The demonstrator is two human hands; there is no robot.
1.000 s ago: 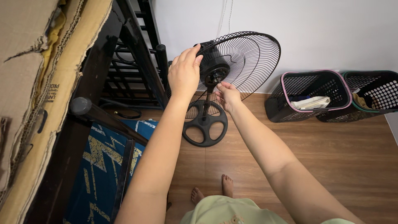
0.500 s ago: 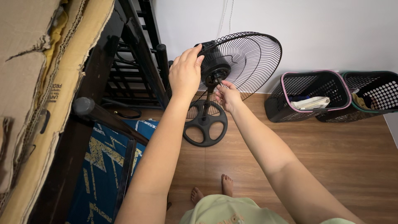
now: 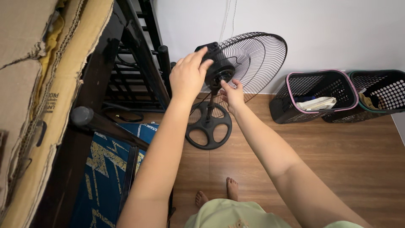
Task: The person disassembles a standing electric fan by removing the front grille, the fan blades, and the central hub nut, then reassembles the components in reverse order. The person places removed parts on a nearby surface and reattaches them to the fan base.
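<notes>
Black standing fan [image 3: 236, 67] on the wooden floor [image 3: 346, 152], close to the white wall [image 3: 329, 33], just in front of the person's bare feet [image 3: 219, 195]. Wire rear guard [image 3: 259, 57] tilted up and toward the wall, no blade visible in it. Round spoked base [image 3: 209, 128] flat on the boards, thin black pole rising from it to the motor housing [image 3: 217, 67].

Left hand [image 3: 187, 76] laid over the back of the motor housing, fingers curled across its top, gripping it. Right hand [image 3: 232, 93] just below the hub, fingertips pinched together at the small part at the centre of the guard; whether anything is actually held there, impossible to tell. Hands near each other, not touching.

To the left, a dark metal frame [image 3: 139, 55] with rungs, leaning beside the fan. Below it, a blue and yellow patterned mat [image 3: 101, 173]. Far left, torn brown cardboard [image 3: 38, 84] propped upright. To the right, against the wall, two black plastic baskets: a pink-rimmed basket [image 3: 314, 95] with a pale folded cloth inside, touching a green-rimmed basket [image 3: 379, 90]. Two thin cords [image 3: 228, 17] hanging down the wall above the fan.
</notes>
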